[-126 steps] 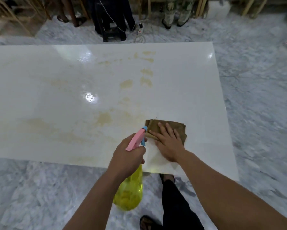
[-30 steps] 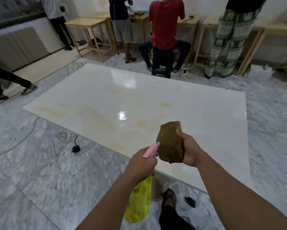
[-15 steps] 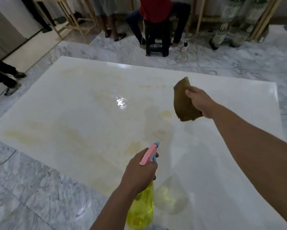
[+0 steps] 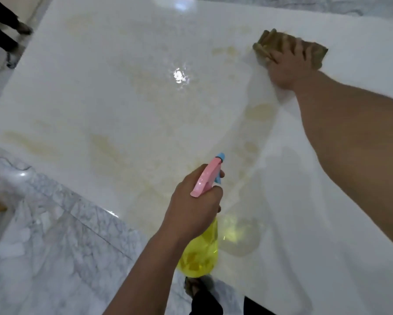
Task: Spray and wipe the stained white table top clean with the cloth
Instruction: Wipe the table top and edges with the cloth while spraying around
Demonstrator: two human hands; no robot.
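Several yellow stains left of cloth on tabletop; right hand pressing flat, left hand clenching spray bottle; wiping barely begun.

Right hand presses cloth on table top; left hand grips spray bottle.

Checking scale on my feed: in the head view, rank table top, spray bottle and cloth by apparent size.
1. Table top, fills most of the view.
2. Spray bottle, though it is nearer the camera, so its lead over the cloth is unsure.
3. Cloth, far off and partly under the right hand.
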